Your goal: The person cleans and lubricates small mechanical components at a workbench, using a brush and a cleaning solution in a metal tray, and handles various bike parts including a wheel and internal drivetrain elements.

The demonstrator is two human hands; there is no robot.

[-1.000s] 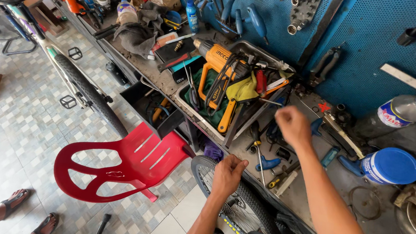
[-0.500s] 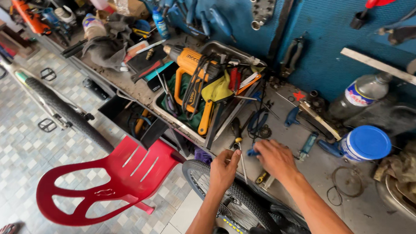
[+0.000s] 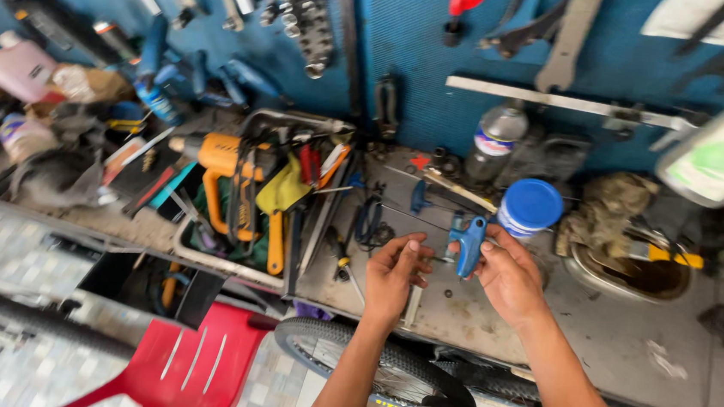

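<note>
Over the grey workbench (image 3: 626,353), both hands meet w/ a small blue-handled tool (image 3: 468,243) between them. Right hand (image 3: 507,275) pinches the blue handle btwn thumb & fingers, clamped on it. Tool: bright blue plastic grip, thin metal rods sticking out toward the left hand (image 3: 392,275), whose fingertips close on a rod end. Blue-lidded tub (image 3: 530,206) sits just behind. Bike tyre (image 3: 367,363) below wrists; red chair (image 3: 185,370) lower left.
</note>
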